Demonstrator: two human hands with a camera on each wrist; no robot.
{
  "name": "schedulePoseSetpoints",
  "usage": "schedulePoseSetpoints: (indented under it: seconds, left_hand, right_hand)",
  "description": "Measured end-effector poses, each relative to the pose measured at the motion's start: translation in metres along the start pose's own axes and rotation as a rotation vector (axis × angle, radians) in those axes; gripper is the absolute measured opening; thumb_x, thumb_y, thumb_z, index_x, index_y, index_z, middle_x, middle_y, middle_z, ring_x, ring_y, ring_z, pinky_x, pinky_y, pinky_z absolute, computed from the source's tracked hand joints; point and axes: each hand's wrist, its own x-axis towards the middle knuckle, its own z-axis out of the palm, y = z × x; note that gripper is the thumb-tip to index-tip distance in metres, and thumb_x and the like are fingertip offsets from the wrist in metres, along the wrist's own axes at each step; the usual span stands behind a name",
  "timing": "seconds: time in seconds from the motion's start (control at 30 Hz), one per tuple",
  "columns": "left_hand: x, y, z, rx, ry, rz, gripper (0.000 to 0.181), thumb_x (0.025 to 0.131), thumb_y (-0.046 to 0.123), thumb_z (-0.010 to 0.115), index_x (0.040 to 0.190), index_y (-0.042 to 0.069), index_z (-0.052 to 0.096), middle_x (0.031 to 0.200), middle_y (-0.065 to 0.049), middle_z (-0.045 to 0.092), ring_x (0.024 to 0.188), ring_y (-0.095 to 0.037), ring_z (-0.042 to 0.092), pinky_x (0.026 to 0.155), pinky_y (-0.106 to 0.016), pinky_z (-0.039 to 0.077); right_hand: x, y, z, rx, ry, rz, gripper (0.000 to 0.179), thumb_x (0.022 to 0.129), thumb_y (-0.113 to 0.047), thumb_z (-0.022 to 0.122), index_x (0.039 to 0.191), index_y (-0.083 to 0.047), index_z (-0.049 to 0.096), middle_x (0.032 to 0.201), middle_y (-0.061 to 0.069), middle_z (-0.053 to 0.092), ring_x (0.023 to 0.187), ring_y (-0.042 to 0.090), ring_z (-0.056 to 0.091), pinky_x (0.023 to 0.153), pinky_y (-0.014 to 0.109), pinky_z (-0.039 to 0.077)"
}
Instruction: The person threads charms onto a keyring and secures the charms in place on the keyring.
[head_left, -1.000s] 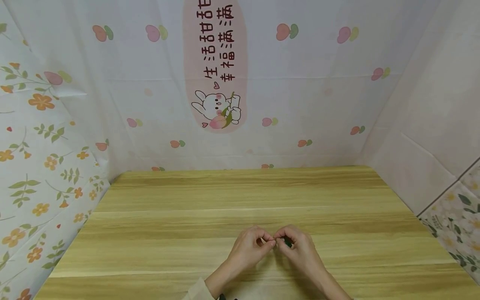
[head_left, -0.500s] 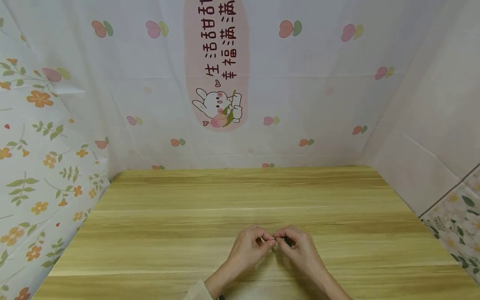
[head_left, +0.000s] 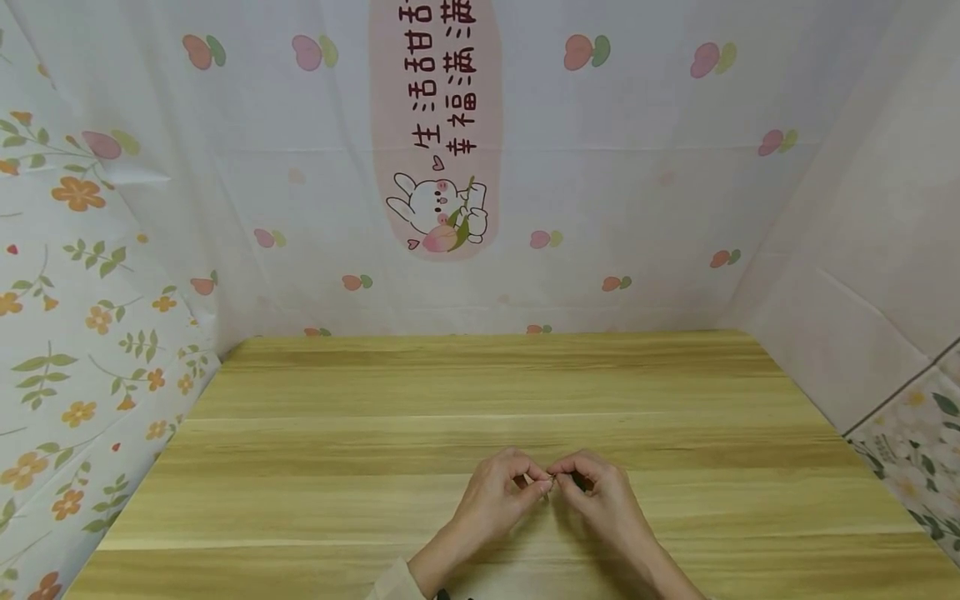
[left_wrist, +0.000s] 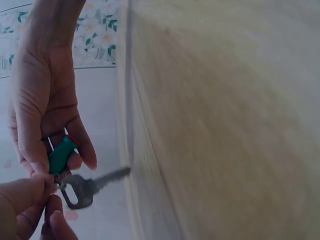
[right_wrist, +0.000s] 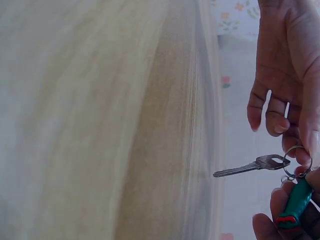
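My left hand (head_left: pixel 498 492) and right hand (head_left: pixel 603 496) meet at their fingertips over the table. In the right wrist view, thumb and finger of the left hand pinch a thin metal key ring (right_wrist: pixel 284 159). A grey metal key (right_wrist: pixel 250 166) hangs on that ring, its blade pointing away from the fingers. A green key fob (right_wrist: pixel 299 200) with a red end is joined to the ring by small links. The right hand's fingertips pinch near this joint, and the fob lies against its other fingers. The left wrist view also shows the key (left_wrist: pixel 84 191) and fob (left_wrist: pixel 61 156).
A wood-grain table (head_left: pixel 337 450) spreads beneath both hands. White printed cloth (head_left: pixel 615 183) hangs behind it, and a flowered cloth (head_left: pixel 82 333) stands along the left side. Dark small shapes (head_left: pixel 444 594) show at the bottom edge by the left sleeve.
Both hands stay nearly in place with small finger movements at the ring. Less of the green fob's colour shows in the head view. The backdrop has shifted up slightly as the head tilts.
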Motion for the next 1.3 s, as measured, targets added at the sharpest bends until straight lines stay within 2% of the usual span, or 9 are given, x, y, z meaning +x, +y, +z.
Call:
schedulePoseSetpoints:
  seconds: [0.3,0.6,0.8,0.9,1.07,1.3]
  left_hand:
    - [0.0023,0.0013,-0.0009,-0.020,-0.035,-0.014,0.010,0.087,0.019,0.067,0.081,0.010,0.070,0.084,0.008,0.060,0.067,0.003,0.050,0.059,-0.015,0.045]
    - [0.0016,0.0008,-0.0017,-0.049,-0.014,0.011,0.010,0.087,0.020,0.068,0.082,0.011,0.071,0.087,0.007,0.062,0.072,0.002,0.052,0.063,-0.016,0.045]
    - [0.0022,0.0022,-0.0021,-0.058,-0.044,-0.005,0.013,0.088,0.020,0.067,0.081,0.009,0.071,0.085,0.006,0.061,0.069,0.002,0.052,0.061,-0.016,0.046]
    - [0.0020,0.0028,-0.0021,-0.060,-0.040,-0.010,0.013,0.087,0.019,0.067,0.081,0.009,0.070,0.084,0.006,0.060,0.069,0.002,0.051,0.061,-0.016,0.045]
    - [0.0006,0.0034,-0.0025,-0.062,-0.022,-0.022,0.012,0.087,0.020,0.068,0.079,0.011,0.070,0.086,0.008,0.060,0.071,0.002,0.051,0.062,-0.017,0.044]
    - [-0.0001,0.0028,-0.0024,-0.067,-0.008,0.010,0.010,0.086,0.021,0.069,0.080,0.014,0.071,0.088,0.008,0.062,0.077,0.001,0.052,0.067,-0.018,0.044]
  right_hand:
    - [0.0013,-0.0020,0.0003,-0.062,0.020,-0.087,0.026,0.074,0.014,0.066,0.080,-0.011,0.068,0.078,-0.006,0.065,0.069,-0.004,0.050,0.055,0.019,0.047]
    - [0.0029,-0.0027,-0.0007,-0.082,0.041,-0.079,0.026,0.074,0.013,0.067,0.080,-0.012,0.068,0.078,-0.007,0.065,0.068,-0.005,0.050,0.053,0.019,0.046]
    - [0.0023,-0.0025,-0.0001,-0.077,0.036,-0.132,0.028,0.072,0.015,0.068,0.078,-0.012,0.067,0.078,-0.007,0.064,0.069,-0.004,0.051,0.056,0.021,0.048]
    - [0.0021,-0.0029,0.0003,-0.080,0.039,-0.154,0.028,0.071,0.015,0.068,0.078,-0.012,0.067,0.078,-0.007,0.064,0.070,-0.004,0.051,0.057,0.021,0.049]
    - [0.0022,-0.0035,0.0001,-0.084,0.043,-0.149,0.027,0.072,0.014,0.068,0.079,-0.011,0.068,0.078,-0.007,0.065,0.070,-0.004,0.051,0.057,0.020,0.048]
    - [0.0013,-0.0020,-0.0009,-0.086,0.042,-0.123,0.023,0.074,0.013,0.068,0.081,-0.009,0.068,0.081,-0.004,0.066,0.070,-0.004,0.052,0.056,0.019,0.048]
